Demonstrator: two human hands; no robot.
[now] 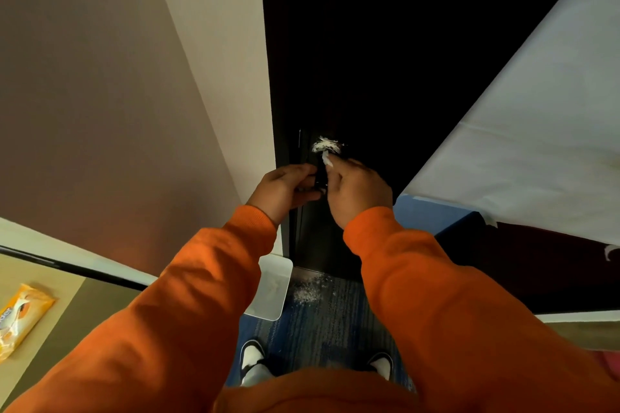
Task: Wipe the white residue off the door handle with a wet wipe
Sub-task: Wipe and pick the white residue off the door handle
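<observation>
The orange pack (20, 321) lies on a tan table (50, 282) at the left, far from the door. It has white letters on it, but they are cut off and too blurry to read. The pack looks soft and shiny, like plastic wrap.

The door (369, 60) is very dark and smooth. The handle (321, 173) is dark too, so its shape is hard to see. The white stuff (327, 144) sits on top of the handle, just above both hands. It looks thick and smeared, like paste.

The left hand (285, 188) is at the door's edge. Its fingers are curled close together round a dark part of the handle. The right hand (359, 191) is just beside it. Its first finger sticks up, and its long pale nail is right under the white stuff, maybe touching it. The other fingers are bent in. I cannot tell if they hold a wipe.

Both sleeves (201, 295) are orange and look soft.

A pale plastic tray (272, 288) with round corners is on the floor by the door. White powder (307, 292) is spilled on the blue striped carpet (322, 329) next to it. Two black and white shoes (251, 357) stand on the carpet. A big white sheet (536, 144) hangs at the right.
</observation>
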